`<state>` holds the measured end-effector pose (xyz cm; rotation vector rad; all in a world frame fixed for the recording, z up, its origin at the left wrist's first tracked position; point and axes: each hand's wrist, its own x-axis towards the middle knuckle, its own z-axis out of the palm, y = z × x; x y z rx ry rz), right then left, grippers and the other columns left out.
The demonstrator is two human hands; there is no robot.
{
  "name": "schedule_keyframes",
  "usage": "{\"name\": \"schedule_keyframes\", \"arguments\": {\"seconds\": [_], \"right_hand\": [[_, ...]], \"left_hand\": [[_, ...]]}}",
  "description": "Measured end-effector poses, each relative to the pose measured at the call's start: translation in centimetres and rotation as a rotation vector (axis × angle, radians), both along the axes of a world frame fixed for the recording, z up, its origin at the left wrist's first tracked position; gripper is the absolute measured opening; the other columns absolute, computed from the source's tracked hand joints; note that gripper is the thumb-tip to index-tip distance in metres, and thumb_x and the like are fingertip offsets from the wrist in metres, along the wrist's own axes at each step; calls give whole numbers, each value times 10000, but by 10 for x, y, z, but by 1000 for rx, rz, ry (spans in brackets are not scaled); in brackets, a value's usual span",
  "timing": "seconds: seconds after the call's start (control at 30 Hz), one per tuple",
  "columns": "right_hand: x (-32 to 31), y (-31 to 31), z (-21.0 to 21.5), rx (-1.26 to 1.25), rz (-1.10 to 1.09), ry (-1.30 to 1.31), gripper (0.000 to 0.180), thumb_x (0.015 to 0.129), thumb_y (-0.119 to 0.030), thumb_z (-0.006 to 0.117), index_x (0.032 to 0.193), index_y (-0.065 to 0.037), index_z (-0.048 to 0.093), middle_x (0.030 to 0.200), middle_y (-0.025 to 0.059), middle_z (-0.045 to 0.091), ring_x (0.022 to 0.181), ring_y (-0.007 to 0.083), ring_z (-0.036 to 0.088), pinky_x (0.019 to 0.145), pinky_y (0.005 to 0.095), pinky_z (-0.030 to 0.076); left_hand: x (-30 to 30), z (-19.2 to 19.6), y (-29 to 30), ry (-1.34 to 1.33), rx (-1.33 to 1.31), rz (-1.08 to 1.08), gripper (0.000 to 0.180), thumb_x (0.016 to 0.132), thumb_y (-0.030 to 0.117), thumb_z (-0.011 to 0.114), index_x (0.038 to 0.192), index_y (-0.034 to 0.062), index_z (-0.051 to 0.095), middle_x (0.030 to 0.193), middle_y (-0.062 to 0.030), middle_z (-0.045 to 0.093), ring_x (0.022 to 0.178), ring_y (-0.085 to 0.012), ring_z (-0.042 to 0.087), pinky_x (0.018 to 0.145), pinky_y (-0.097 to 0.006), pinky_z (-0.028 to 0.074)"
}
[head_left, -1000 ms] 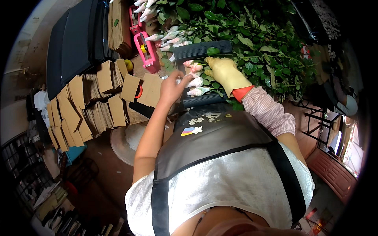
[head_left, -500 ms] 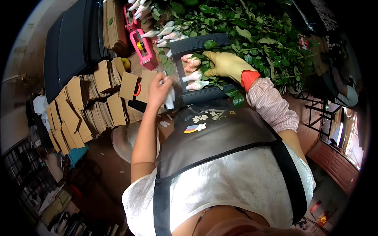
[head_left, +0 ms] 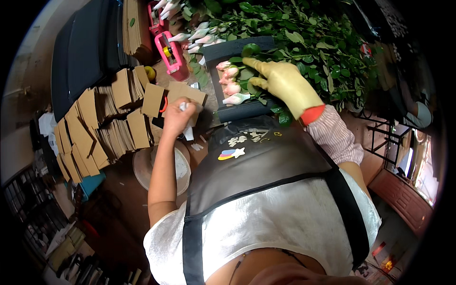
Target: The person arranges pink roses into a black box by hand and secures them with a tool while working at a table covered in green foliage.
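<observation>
My left hand [head_left: 178,117] is closed round crumpled white bud sleeves [head_left: 189,132], left of a dark corrugated wrap. On that dark wrap [head_left: 242,47] lie several pink roses [head_left: 231,79] with bare buds. The nearest rose in the row still wears a white sleeve [head_left: 236,99] over its bud. My right hand [head_left: 287,85], in a yellow rubber glove, lies over the rose stems and leaves. Its index finger is stretched out and its thumb stands apart, with a gap between them. The other fingers are partly hidden under the glove's palm.
Leafy rose stems [head_left: 304,42] are heaped at the back right, with white-sleeved buds [head_left: 202,35] at their left end. A pink tape dispenser [head_left: 175,61] stands behind my left hand. Folded cardboard pieces [head_left: 90,114] and a pale bin [head_left: 178,173] are at the left.
One more rose bud is bare; its white sleeve has come off. My left hand has moved left and toward me with the sleeves. My gloved hand has shifted slightly right.
</observation>
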<state>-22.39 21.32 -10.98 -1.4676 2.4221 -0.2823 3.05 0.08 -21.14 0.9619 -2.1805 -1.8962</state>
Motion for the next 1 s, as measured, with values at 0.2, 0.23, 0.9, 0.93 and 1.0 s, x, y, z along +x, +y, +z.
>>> {"name": "schedule_keyframes", "arguments": {"seconds": [0.2, 0.23, 0.9, 0.93, 1.0], "right_hand": [[8, -22, -28, 488, 299, -46, 278, 889, -320, 702, 1102, -144, 730, 1014, 122, 747, 982, 312, 713, 821, 456, 558], [9, -28, -28, 568, 328, -15, 274, 889, -302, 695, 1114, -150, 737, 1045, 113, 749, 1004, 305, 714, 836, 449, 560], [11, -59, -29, 813, 524, -10, 252, 816, -95, 674, 1052, -127, 756, 1021, 129, 751, 965, 343, 715, 822, 427, 560], [11, -58, -25, 795, 551, -6, 250, 817, -93, 670, 1051, -118, 756, 1020, 134, 750, 960, 349, 714, 828, 427, 559], [14, -58, -20, 802, 548, -11, 254, 818, -84, 658, 1053, -95, 755, 1023, 152, 747, 959, 354, 715, 828, 431, 559]], "left_hand": [[-57, -7, 33, -45, -231, -245, 334, 833, 317, 813, 831, 25, 650, 706, -49, 584, 692, -141, 540, 657, -338, 468], [-64, -7, 34, -73, -209, -386, 364, 812, 332, 823, 854, 9, 662, 698, -97, 590, 680, -188, 558, 663, -367, 478], [46, 16, 5, -178, 77, 244, 279, 935, 289, 724, 812, 66, 609, 672, 47, 539, 598, -54, 488, 557, -252, 414], [36, 14, 10, -194, 35, 131, 322, 926, 337, 734, 819, 62, 606, 663, 31, 538, 606, -71, 492, 568, -268, 426], [-1, 19, 27, -237, -86, -20, 462, 885, 488, 731, 796, 48, 621, 659, -35, 586, 614, -137, 543, 598, -337, 464]]}}
